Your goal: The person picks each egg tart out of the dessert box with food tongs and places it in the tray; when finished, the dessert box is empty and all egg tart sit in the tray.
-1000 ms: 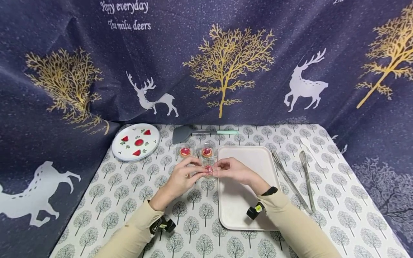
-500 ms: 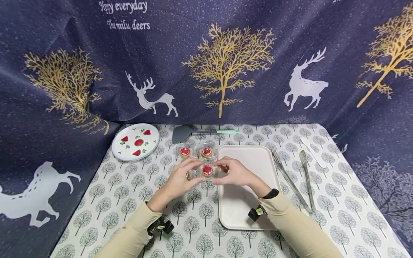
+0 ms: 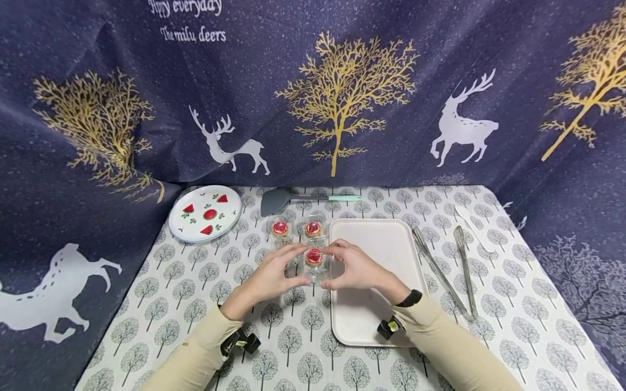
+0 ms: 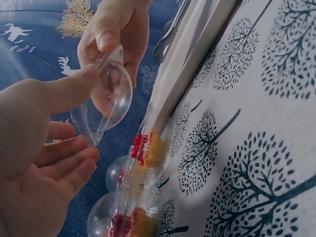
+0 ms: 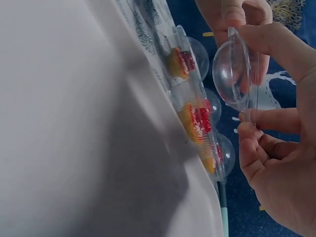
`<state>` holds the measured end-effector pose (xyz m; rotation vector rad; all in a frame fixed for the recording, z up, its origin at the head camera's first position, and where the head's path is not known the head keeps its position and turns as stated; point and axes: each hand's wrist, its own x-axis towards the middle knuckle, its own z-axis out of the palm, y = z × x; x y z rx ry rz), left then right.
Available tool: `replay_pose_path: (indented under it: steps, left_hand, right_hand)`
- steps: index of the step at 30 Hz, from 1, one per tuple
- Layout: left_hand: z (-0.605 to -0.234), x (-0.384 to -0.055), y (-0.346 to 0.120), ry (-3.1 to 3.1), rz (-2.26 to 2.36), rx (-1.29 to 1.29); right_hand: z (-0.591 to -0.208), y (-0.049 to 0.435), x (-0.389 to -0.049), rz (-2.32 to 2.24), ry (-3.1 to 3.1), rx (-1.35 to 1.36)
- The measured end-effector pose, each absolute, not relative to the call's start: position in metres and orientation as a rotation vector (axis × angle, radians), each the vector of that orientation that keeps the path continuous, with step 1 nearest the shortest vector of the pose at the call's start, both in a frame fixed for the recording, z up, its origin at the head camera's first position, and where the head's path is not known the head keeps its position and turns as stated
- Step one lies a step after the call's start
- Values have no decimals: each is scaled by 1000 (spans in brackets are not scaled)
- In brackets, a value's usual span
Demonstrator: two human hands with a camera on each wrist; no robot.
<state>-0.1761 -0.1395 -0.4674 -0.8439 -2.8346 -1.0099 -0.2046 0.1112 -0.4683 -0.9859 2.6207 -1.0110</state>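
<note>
Both hands hold a clear plastic domed lid [image 4: 122, 106] by its edges, and its dome bulges toward the table in both wrist views. The left hand [image 3: 271, 277] grips the left side between thumb and fingers. On the opposite side, the right hand [image 3: 359, 266] pinches the rim with its thumb and fingertips. Beneath the lid, a small red-topped tart [image 3: 314, 256] shows through the plastic; in the left wrist view it appears as a tart [image 4: 148, 149] in a ribbed clear base. Two more tarts, the left tart [image 3: 280, 228] and right tart [image 3: 313, 229], sit just behind in clear packs.
A pale rectangular tray [image 3: 376, 331] lies right of the tarts, under the right forearm. Metal tongs [image 3: 467, 271] and a white spoon [image 3: 471, 228] are farther right. A grey spatula [image 3: 276, 202] and a watermelon-patterned plate [image 3: 178, 225] lie at the back.
The hands were closer together, with thumbs and fingers bunched at the tart. Now the thumbs have come nearer the person and the grip is spread wider, showing the tart between them.
</note>
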Motion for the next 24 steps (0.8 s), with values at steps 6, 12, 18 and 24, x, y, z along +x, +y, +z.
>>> replay_pose_path:
  steps: [6, 12, 18, 24]
  left_hand:
    - [-467, -175, -140, -2930, -984, -852]
    - [-468, -175, -141, -3009, -877, -890]
    - [-469, -176, -140, -3057, -750, -939]
    - [-469, -178, -140, -3054, -705, -1011]
  right_hand:
    - [-473, 109, -200, -966, 2633, -1022]
    - [-474, 106, -194, -924, 2642, -1033]
    - [-478, 103, -191, -880, 2658, -1054]
    - [-481, 100, -190, -826, 2692, -1106]
